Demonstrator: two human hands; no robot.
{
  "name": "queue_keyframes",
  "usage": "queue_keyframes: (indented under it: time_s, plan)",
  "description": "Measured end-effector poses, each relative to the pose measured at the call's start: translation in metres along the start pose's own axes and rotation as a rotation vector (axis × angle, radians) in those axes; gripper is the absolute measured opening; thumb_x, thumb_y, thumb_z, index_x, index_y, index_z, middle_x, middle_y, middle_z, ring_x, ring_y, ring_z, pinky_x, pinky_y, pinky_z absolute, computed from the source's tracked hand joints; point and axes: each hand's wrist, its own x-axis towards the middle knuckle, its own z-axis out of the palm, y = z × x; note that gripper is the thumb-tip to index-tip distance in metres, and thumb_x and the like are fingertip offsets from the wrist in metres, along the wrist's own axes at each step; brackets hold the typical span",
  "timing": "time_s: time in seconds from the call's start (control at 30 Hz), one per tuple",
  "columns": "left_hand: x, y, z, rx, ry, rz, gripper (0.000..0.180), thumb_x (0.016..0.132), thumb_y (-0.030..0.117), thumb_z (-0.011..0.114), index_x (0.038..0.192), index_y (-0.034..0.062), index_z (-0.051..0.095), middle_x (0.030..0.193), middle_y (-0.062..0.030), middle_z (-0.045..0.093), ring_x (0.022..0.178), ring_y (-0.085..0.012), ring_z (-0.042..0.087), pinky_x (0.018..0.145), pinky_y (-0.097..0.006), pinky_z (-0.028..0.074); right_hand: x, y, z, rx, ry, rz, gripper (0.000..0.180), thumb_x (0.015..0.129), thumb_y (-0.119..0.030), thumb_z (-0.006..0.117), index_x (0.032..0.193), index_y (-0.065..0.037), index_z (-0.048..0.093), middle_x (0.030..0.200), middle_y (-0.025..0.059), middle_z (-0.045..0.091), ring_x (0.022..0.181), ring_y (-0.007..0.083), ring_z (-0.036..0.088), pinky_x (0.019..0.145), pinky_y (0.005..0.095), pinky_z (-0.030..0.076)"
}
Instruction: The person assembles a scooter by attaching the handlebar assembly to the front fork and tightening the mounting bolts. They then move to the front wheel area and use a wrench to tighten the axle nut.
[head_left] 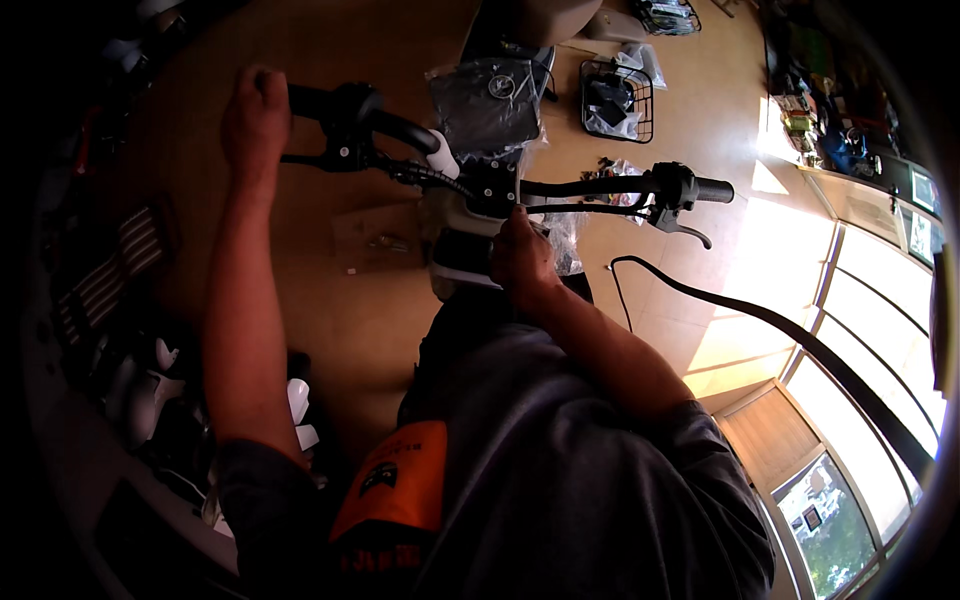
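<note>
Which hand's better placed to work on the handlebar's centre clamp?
Probably right. The right hand already sits at the handlebar centre, by the stem, while the left hand is out gripping the left grip end, bracing the bar.

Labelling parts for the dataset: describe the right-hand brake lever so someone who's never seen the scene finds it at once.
Start at the black handlebar running across the upper middle of the picture, held at its far left end by the left hand. Follow it right to the black rubber grip; the black curved metal brake lever hangs just beneath. Unlike the left lever, no hand is near it, and it stands out against the sunlit tan floor.
</note>
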Motion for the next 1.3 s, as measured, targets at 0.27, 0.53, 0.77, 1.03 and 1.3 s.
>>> queue_keyframes:
  time_s: [0.27,0.53,0.77,1.03,1.3]
  plan:
    - [0.001,-0.006,-0.003,0.007,-0.039,-0.037,0.045,0.098,0.044,0.041,0.117,0.0105,0.064,0.108,-0.0212,0.071,0.104,-0.0454,0.065,0.088,-0.051,0.051,0.005,0.018,0.052,-0.034,0.192,0.016,0.048,0.105,-0.056,0.045,0.077,-0.017,0.044,0.062,-0.0022,0.040,0.048,0.0159,0.040,0.043,0.0311,0.032]
    - [-0.002,-0.014,0.004,0.047,0.042,0.130,0.044,0.098,0.044,0.042,0.115,0.0104,0.065,0.108,-0.0200,0.071,0.104,-0.0446,0.066,0.087,-0.051,0.052,-0.004,0.000,0.004,0.246,-0.118,0.112,0.047,0.107,-0.052,0.043,0.075,-0.018,0.040,0.062,-0.0032,0.032,0.048,0.0122,0.030,0.043,0.0274,0.024]
    - [0.004,-0.025,0.006,0.078,0.061,0.147,0.045,0.098,0.044,0.042,0.117,0.0112,0.065,0.110,-0.0211,0.071,0.105,-0.0454,0.065,0.088,-0.051,0.052,-0.019,-0.011,-0.022,-0.345,-0.073,-0.114,0.046,0.110,-0.046,0.039,0.075,-0.016,0.041,0.062,-0.0038,0.034,0.051,0.0089,0.032,0.044,0.0261,0.026]
    - [0.000,-0.008,0.000,0.023,0.031,0.038,0.045,0.098,0.044,0.043,0.118,0.0110,0.066,0.109,-0.0223,0.071,0.105,-0.0457,0.065,0.089,-0.051,0.052,-0.012,-0.023,-0.047,-0.492,-0.098,0.028,0.045,0.109,-0.044,0.042,0.072,-0.018,0.042,0.059,-0.0054,0.034,0.048,0.0083,0.031,0.043,0.0275,0.025]
    - [0.000,-0.009,-0.002,0.033,0.036,0.037,0.045,0.098,0.044,0.044,0.120,0.0111,0.066,0.109,-0.0221,0.071,0.105,-0.0455,0.066,0.089,-0.052,0.052,0.005,-0.025,-0.077,-1.277,-0.067,-0.279,0.048,0.109,-0.047,0.041,0.077,-0.012,0.050,0.064,-0.0020,0.043,0.058,0.0114,0.038,0.055,0.0313,0.035]
